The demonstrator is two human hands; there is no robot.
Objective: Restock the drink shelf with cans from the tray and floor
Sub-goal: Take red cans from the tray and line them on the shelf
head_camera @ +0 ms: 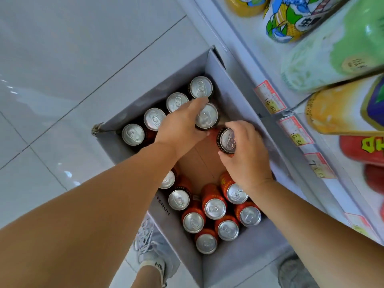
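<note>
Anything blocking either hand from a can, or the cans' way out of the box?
Nothing visible. The left hand grips a can, the right hand a second can, and the box is open above them. Their shelf spot is unseen.

- We log tray (227,82): grey cardboard, open-topped.
- Row of red cans (153,119), silver tops, upright, at its 10 o'clock; cluster (215,208) at 5 o'clock.
- Two held cans (207,118) near 1 o'clock.

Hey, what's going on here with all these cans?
A person leans over an open box of red cans on the floor beside a drink shelf. The left hand grips the far can and the right hand grips the near can. Neither can has left the box yet.
</note>
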